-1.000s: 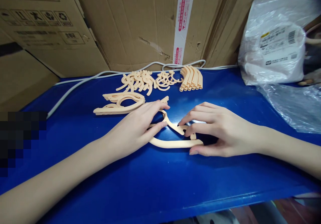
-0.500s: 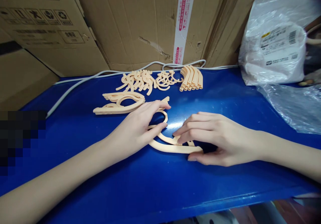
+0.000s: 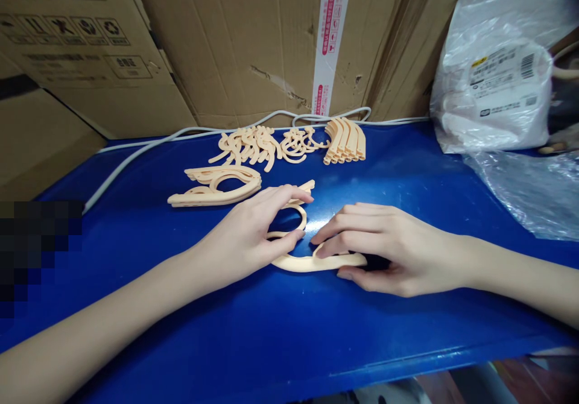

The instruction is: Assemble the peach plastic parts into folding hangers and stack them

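A beige plastic folding hanger (image 3: pixel 302 264) lies on the blue tabletop between my hands. My left hand (image 3: pixel 251 223) is closed around its left part, thumb and forefinger on either side of the curved piece, and covers much of it. My right hand (image 3: pixel 384 244) grips the hanger's right end, thumb at the near edge and fingers over the top. Just beyond my left hand lies a stack of folded hangers (image 3: pixel 212 196). Farther back are a pile of loose curved pieces (image 3: pixel 248 145), some hooks (image 3: pixel 296 145) and a neat row of curved arms (image 3: pixel 346 142).
Cardboard boxes (image 3: pixel 253 36) stand along the back of the blue table (image 3: pixel 271 337). A white cable (image 3: pixel 149 145) runs along their foot. At the right rear sits a clear plastic bag (image 3: pixel 502 90) with a label, its loose film (image 3: pixel 529 193) spread over the table.
The hanger's right-hand parts have come together, so its lower arm now sits slightly higher. Its far end has slid a little to the right; both hands stay nearly in place.
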The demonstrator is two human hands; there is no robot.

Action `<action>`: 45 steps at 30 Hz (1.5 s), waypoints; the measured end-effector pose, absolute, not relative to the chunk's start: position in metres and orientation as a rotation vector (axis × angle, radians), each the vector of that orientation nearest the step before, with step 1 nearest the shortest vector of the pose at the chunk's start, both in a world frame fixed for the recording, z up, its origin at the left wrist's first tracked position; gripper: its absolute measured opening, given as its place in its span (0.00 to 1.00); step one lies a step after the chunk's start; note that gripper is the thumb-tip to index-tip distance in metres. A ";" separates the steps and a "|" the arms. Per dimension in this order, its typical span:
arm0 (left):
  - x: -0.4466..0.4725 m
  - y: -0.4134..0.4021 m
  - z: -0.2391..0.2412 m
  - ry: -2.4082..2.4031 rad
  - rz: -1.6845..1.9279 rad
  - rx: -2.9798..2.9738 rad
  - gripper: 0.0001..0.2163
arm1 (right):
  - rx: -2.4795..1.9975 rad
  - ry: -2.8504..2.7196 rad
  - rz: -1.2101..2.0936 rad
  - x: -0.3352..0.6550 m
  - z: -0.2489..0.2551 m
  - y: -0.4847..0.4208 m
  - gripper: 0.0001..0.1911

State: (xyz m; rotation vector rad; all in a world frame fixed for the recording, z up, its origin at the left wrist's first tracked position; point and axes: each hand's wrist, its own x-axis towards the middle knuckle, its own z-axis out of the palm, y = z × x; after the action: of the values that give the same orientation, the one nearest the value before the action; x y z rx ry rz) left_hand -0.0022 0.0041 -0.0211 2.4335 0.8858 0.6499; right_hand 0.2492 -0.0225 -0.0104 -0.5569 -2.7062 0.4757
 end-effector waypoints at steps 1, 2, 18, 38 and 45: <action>-0.002 0.004 -0.021 0.888 0.647 2.422 0.17 | -0.566 -2.702 0.456 0.250 -0.011 -0.021 0.12; -0.002 0.004 -0.021 0.889 0.646 2.409 0.17 | -0.576 -2.700 0.437 0.251 -0.012 -0.020 0.11; 0.000 0.004 -0.021 0.866 0.636 2.308 0.13 | -0.645 -2.712 0.188 0.255 -0.018 -0.011 0.11; -0.004 0.011 -0.020 0.792 0.857 2.593 0.16 | -0.752 -2.673 0.061 0.260 -0.020 -0.006 0.11; -0.011 0.014 -0.021 0.924 0.706 3.046 0.16 | -0.812 -2.574 0.003 0.263 -0.018 -0.006 0.11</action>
State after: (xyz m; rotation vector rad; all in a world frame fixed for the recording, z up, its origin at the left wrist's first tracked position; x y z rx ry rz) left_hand -0.0112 0.0142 -0.0207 3.0457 0.9244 0.7059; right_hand 0.2634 -0.0057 -0.0181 -0.8119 -2.5743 0.0033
